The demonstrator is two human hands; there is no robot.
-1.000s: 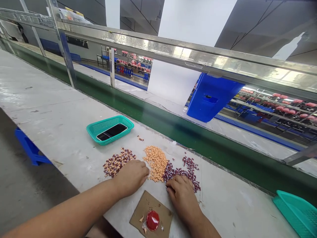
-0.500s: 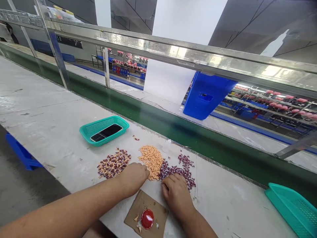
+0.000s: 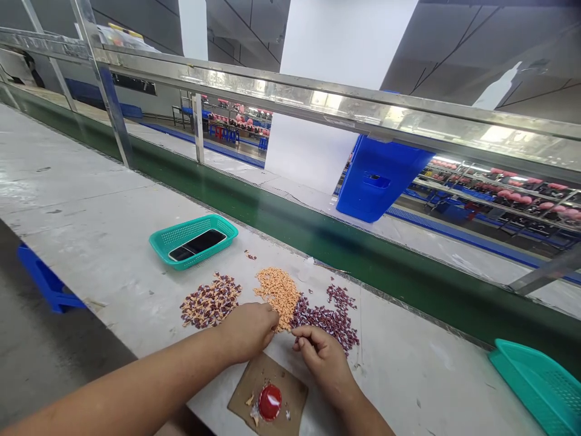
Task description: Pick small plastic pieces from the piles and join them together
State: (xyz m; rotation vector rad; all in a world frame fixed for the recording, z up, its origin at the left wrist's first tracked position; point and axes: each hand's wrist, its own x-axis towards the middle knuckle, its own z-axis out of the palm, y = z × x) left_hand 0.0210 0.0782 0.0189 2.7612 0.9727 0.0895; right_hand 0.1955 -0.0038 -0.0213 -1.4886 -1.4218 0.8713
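Note:
My left hand (image 3: 254, 330) is closed, its fingers curled down at the near edge of a pile of small orange pieces (image 3: 278, 289). Its fingertips are partly hidden, so what they hold cannot be made out. My right hand (image 3: 324, 363) pinches thumb and forefinger together just in front of a pile of small dark purple pieces (image 3: 333, 324); anything between them is too small to name. Left of the orange pile lies a heap of joined orange-and-purple pieces (image 3: 211, 300). Below the hands, a red round cap-like dish (image 3: 270, 402) sits on a brown cardboard square (image 3: 290, 390).
A green basket (image 3: 157, 245) holding a phone (image 3: 200, 244) stands at the back left of the grey table (image 3: 91, 230). More green baskets (image 3: 531, 369) are at the right. Beyond the table runs a green belt (image 3: 272, 209), with a metal rail (image 3: 295, 88) and blue stool (image 3: 372, 181).
My right hand has drawn back from the purple pile, its thumb and forefinger now pinched toward the left hand. My left hand has shifted slightly right, fingertips turned toward the right hand.

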